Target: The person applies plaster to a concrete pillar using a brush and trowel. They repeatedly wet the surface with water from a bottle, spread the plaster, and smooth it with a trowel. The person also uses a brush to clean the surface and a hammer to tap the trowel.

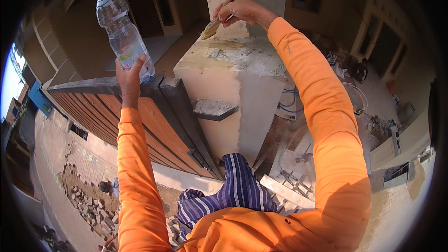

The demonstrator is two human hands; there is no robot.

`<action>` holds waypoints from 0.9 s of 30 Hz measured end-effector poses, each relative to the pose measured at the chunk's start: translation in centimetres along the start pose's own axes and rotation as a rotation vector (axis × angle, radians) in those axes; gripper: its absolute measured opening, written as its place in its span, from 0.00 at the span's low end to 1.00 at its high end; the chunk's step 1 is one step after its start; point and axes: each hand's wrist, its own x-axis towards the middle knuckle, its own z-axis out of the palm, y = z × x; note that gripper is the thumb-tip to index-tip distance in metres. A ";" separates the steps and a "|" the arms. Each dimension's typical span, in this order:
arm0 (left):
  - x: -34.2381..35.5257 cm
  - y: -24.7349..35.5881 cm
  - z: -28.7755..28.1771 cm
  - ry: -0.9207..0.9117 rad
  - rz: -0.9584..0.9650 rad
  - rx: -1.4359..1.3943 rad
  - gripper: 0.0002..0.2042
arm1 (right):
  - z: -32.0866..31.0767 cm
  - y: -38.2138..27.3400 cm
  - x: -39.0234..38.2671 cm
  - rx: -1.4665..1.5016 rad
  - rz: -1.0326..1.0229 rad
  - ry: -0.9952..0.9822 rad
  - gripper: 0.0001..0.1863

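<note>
My left hand (130,75) is wrapped round the lower part of a clear plastic bottle (113,16) with a blue cap, held upright and slightly tilted over the top of the gate. My right hand (238,10) grips a paintbrush (212,29), its pale bristles pointing down to the left. The bristle tips are at the far left edge of the masonry pillar's ledge (205,60); whether they touch it I cannot tell. A damp yellowish patch (219,44) and grey cement crumbs (254,60) cover the ledge.
Left of the pillar stands a wood-slatted gate (135,121) with a dark metal frame. A small dark bracket shelf (214,109) juts from the pillar. Far below lie loose paving blocks (100,214), a crouching person (109,186), blue hose (290,100) and planks (287,191).
</note>
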 end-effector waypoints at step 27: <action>0.2 -1.5 -1.0 0.002 0.006 0.006 0.31 | -8.8 2.3 -5.3 -0.231 0.358 0.162 0.08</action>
